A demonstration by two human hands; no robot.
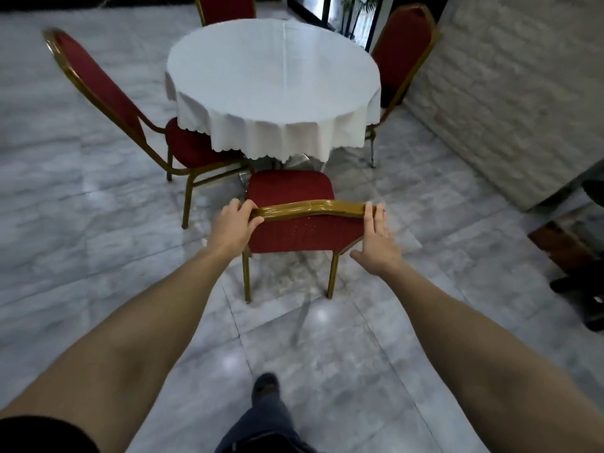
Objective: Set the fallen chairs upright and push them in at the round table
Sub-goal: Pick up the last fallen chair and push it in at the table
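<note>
A red-cushioned chair with a gold frame (294,230) stands upright in front of me, its seat facing the round table (274,80) draped in a white cloth. My left hand (237,220) grips the left end of the chair's top rail. My right hand (376,238) rests flat against the right end of the backrest, fingers spread. The seat's front edge lies just short of the tablecloth hem. Three more red chairs stand upright around the table: on the left (108,99), at the far side (225,8), and on the right (402,57).
The floor is glossy grey marble tile (98,256). A pale brick wall (510,93) runs along the right. Dark wooden furniture (568,250) stands at the right edge. A potted plant (353,11) is beyond the table. My foot (264,387) is below the chair.
</note>
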